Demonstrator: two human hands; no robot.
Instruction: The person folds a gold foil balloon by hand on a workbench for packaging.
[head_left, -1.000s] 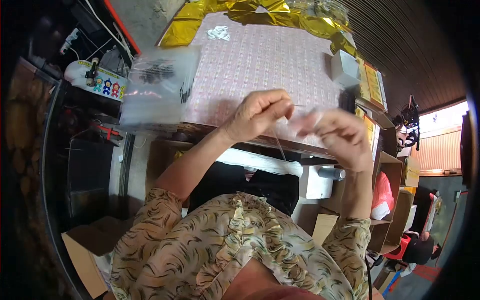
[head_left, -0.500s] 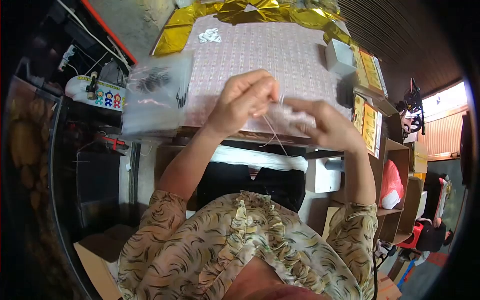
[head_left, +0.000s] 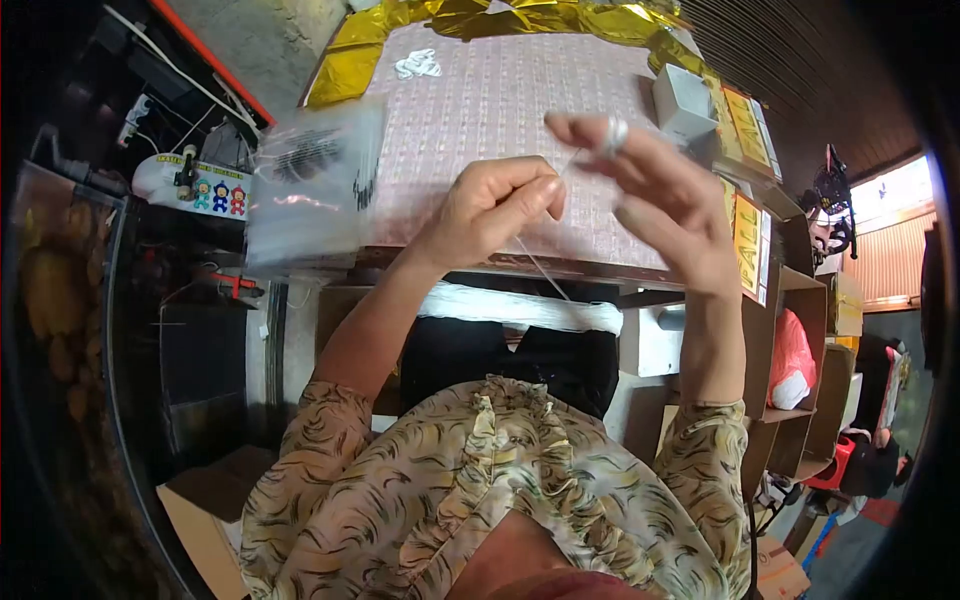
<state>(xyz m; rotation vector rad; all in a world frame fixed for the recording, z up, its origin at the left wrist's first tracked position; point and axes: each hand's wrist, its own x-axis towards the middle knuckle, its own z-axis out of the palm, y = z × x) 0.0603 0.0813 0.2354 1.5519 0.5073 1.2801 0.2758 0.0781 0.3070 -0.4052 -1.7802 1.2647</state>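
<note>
My left hand [head_left: 497, 210] is closed in a pinch above the front part of the table, with a thin white thread [head_left: 541, 268] hanging from it. The thread slants down toward a bundle of white threads [head_left: 515, 308] lying across my lap. To the right, my right hand [head_left: 660, 190] has its fingers spread and is slightly blurred; a white band [head_left: 614, 134] circles one finger. Between the two hands a faint stretch of thread shows near the left fingertips. Whether it reaches the right hand is too blurred to tell.
The table has a pink patterned cover [head_left: 500, 100]. Clear plastic bags [head_left: 312, 190] lie at its left, a crumpled white piece [head_left: 418, 64] farther back, gold foil [head_left: 350, 70] along the far edge. A white box [head_left: 686, 105] and yellow-labelled boxes [head_left: 748, 240] stand right.
My right hand has moved up and away from the left one, its fingers spreading. My left hand stays nearly in place, still pinching.
</note>
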